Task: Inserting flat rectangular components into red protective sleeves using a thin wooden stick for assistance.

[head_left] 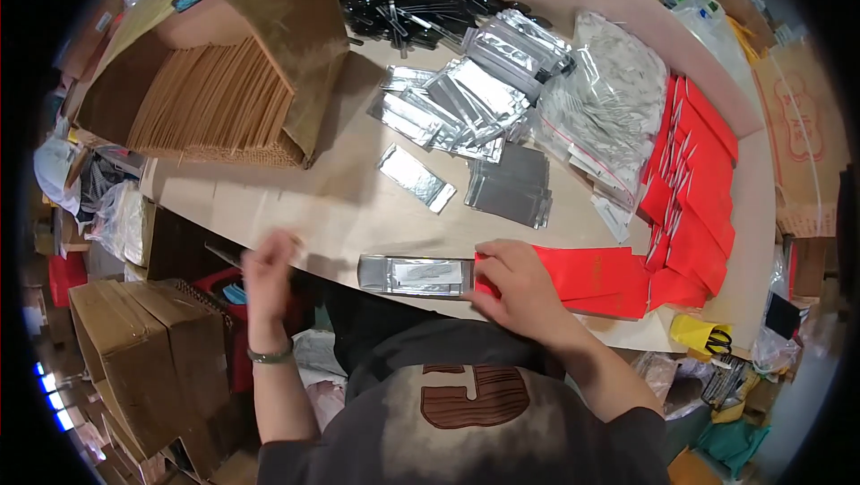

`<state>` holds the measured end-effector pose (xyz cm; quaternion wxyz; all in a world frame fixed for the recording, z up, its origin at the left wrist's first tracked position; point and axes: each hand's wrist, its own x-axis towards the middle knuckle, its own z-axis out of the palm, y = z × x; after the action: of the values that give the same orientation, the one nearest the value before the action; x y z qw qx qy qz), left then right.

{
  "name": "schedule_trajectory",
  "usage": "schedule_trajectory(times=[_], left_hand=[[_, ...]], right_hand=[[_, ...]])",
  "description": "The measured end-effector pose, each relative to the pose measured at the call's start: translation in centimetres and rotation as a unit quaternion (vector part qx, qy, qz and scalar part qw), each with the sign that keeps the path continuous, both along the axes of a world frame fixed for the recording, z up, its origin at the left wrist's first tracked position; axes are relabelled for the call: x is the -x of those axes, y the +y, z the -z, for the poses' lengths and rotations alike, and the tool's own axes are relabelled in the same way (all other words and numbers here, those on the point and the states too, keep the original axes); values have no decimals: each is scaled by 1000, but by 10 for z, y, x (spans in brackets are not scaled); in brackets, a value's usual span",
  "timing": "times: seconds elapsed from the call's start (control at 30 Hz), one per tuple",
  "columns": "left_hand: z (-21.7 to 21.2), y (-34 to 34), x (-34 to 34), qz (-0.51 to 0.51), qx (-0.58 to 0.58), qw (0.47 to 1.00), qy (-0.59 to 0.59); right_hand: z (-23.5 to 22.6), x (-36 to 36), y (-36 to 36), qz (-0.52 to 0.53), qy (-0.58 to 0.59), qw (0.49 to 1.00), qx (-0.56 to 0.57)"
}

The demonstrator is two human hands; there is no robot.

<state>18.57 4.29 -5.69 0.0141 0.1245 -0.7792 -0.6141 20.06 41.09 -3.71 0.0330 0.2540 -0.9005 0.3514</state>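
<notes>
Counter (336,203) fills the middle. Far left on it, an open carton (309,15) is set on its side, packed with brown card sheets (206,109). Right: a fanned stack of red envelopes (703,189). Left of that, a clear plastic bag (600,82) of white pieces. Far side: a heap of black pieces (421,1). Mid-counter: a pile of silver packets (457,109), with dark grey packets (511,185) just nearer.

At the near edge, the left end of a red envelope (587,279) is grasped by the right hand (512,288), fingers laid across it, thumb by the near edge. The left hand (270,270) is raised off the near-left edge, fingers curled; too blurred to tell if anything is held. Between hands, a long packet (425,274) is laid flat, its right end against the right hand.

Packet judged light, slick, fairly flat; best taken by the long edges. Envelope judged thin, easily creased; best held at a corner or mouth.
</notes>
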Motion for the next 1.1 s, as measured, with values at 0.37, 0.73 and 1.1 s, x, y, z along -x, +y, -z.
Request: schedule_trajectory(times=[0.37, 0.73, 1.1], left_hand=[[2, 127, -7, 291, 155, 935, 128], [-26, 151, -23, 286, 322, 884, 183], [-15, 140, 7, 400, 155, 902, -55]], right_hand=[[21, -5, -5, -98, 13, 993, -59], [10, 1, 9, 15, -47, 995, -81], [-44, -2, 169, 90, -9, 973, -213]])
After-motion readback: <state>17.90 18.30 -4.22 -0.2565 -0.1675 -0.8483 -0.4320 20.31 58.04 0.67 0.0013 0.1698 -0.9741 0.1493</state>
